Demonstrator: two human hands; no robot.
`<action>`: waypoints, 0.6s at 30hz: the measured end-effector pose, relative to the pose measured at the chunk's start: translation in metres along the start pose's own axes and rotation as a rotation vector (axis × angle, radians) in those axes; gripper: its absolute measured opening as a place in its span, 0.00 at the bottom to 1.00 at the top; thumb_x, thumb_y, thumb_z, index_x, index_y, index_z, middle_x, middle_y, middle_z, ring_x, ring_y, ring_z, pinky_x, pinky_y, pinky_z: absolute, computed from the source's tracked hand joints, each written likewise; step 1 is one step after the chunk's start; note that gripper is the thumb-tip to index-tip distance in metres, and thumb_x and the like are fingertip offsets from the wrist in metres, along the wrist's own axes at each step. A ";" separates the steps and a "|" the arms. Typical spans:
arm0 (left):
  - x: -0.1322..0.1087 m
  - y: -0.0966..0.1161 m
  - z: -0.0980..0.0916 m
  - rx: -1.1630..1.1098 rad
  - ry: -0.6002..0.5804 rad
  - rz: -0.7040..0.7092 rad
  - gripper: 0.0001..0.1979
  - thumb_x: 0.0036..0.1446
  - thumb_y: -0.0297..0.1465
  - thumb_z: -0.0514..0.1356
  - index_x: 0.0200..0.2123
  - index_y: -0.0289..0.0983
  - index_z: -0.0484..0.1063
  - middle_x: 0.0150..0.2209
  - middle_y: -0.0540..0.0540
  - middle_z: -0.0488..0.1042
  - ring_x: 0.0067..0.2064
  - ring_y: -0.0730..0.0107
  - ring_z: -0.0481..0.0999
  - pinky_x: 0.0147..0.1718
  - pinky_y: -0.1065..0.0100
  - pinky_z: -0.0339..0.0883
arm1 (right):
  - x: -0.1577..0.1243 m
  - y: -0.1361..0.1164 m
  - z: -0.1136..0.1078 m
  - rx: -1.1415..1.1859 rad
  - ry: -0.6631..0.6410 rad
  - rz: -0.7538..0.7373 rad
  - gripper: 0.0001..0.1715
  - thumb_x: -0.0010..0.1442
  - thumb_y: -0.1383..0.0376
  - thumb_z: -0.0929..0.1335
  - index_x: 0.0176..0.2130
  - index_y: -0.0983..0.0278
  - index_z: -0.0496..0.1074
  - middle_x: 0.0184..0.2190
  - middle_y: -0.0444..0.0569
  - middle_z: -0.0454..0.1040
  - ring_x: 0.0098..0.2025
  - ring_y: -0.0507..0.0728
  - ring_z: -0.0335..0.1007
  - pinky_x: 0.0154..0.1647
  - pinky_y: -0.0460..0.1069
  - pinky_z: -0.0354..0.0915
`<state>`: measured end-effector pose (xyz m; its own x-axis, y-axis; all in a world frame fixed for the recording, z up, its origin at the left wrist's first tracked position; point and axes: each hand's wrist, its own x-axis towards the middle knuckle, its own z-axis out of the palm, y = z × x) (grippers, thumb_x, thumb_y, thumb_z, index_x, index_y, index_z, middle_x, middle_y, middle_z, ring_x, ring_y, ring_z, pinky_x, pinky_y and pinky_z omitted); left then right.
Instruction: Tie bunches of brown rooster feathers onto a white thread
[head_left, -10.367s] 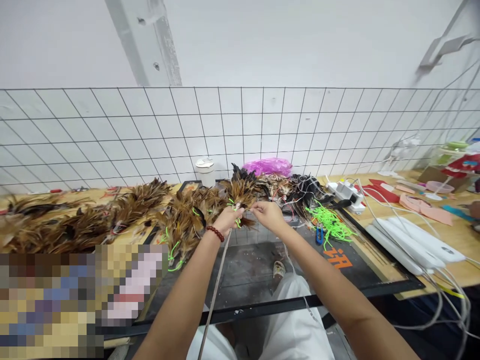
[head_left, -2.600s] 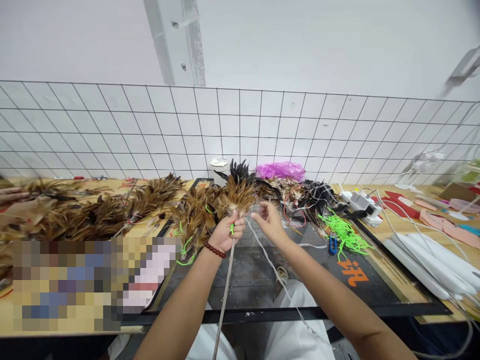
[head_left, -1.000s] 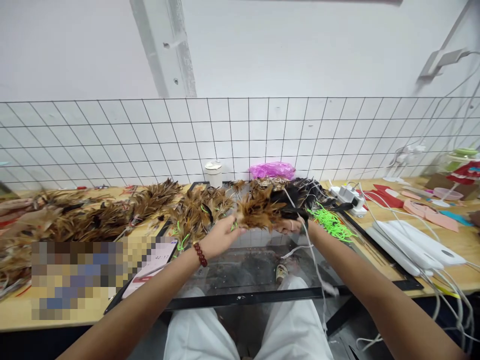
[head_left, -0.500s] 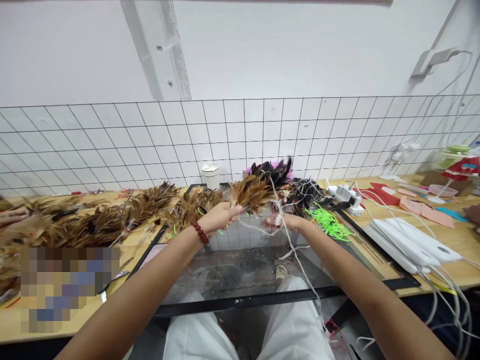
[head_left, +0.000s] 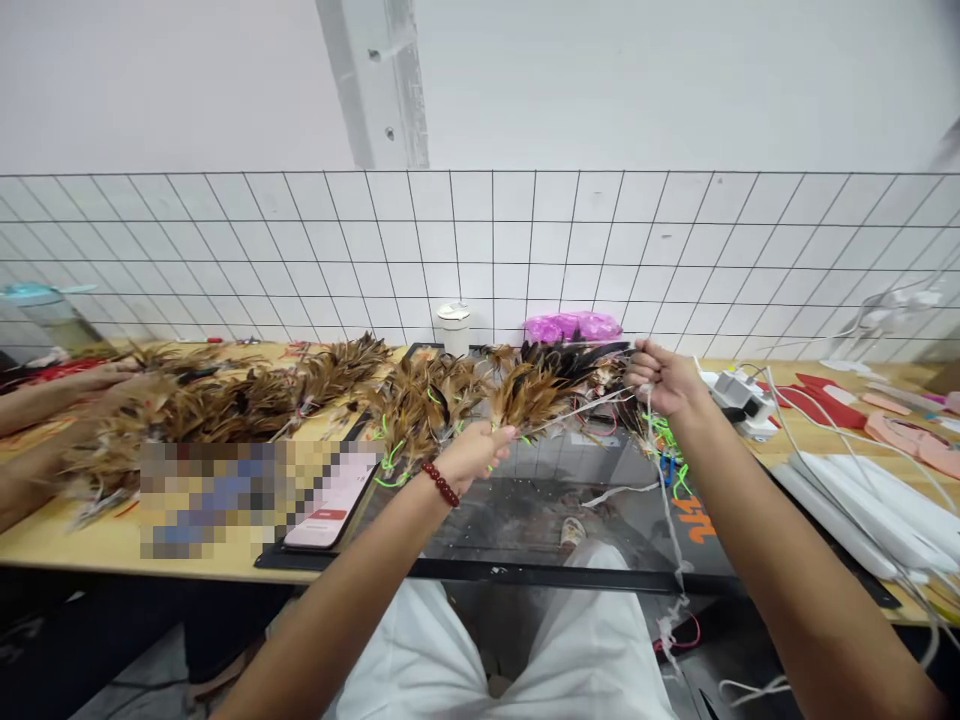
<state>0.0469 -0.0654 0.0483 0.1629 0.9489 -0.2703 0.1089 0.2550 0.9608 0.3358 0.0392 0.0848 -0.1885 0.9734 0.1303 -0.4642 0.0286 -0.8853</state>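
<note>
My left hand (head_left: 477,452) is closed round the base of a bunch of brown feathers (head_left: 527,396), whose tips fan up and away. From there a white string (head_left: 592,404) runs taut to my right hand (head_left: 663,378), pinched on it at the right. The string's loose length hangs past the glass table's front edge. Black feathers (head_left: 577,360) lie behind the held bunch. Left of it rests a pile of brown feathers (head_left: 427,400) with bright green ties (head_left: 390,455). Part of the green strands at right is hidden behind my right forearm.
A phone (head_left: 330,500) lies on the left of the glass table (head_left: 480,540). Behind stand a white cup (head_left: 453,326) and a purple bag (head_left: 574,327). At right are white power bricks (head_left: 862,510) with cables. Another person's hands (head_left: 90,380) handle feathers at far left.
My right hand has moved right and up, drawing the string straight between both hands. My left hand keeps its hold on the feathers. The view has turned left.
</note>
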 end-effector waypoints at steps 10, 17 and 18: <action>-0.013 -0.006 -0.040 -0.813 0.018 0.091 0.10 0.59 0.33 0.57 0.30 0.35 0.59 0.20 0.56 0.53 0.16 0.85 0.50 0.11 0.83 0.40 | -0.069 0.023 -0.066 -0.298 -0.013 0.327 0.10 0.56 0.58 0.66 0.31 0.61 0.63 0.15 0.33 0.41 0.15 0.46 0.35 0.14 0.42 0.42; 0.028 -0.010 -0.036 -0.962 -0.122 -0.022 0.10 0.62 0.33 0.51 0.35 0.30 0.64 0.19 0.56 0.52 0.15 0.84 0.49 0.10 0.82 0.41 | -0.099 0.008 -0.040 -1.102 -0.304 0.362 0.36 0.38 0.57 0.76 0.48 0.62 0.72 0.44 0.53 0.73 0.46 0.61 0.69 0.45 0.52 0.66; 0.033 -0.011 -0.033 -0.995 -0.145 -0.033 0.10 0.63 0.32 0.51 0.35 0.30 0.65 0.19 0.56 0.53 0.15 0.84 0.49 0.10 0.82 0.41 | -0.091 0.006 -0.030 -1.195 -0.276 0.286 0.40 0.38 0.56 0.76 0.51 0.62 0.71 0.50 0.55 0.71 0.52 0.64 0.66 0.51 0.54 0.63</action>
<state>0.0183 -0.0309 0.0309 0.2998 0.9236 -0.2390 -0.7422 0.3832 0.5498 0.3767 -0.0427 0.0543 -0.3936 0.9031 -0.1715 0.6677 0.1527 -0.7286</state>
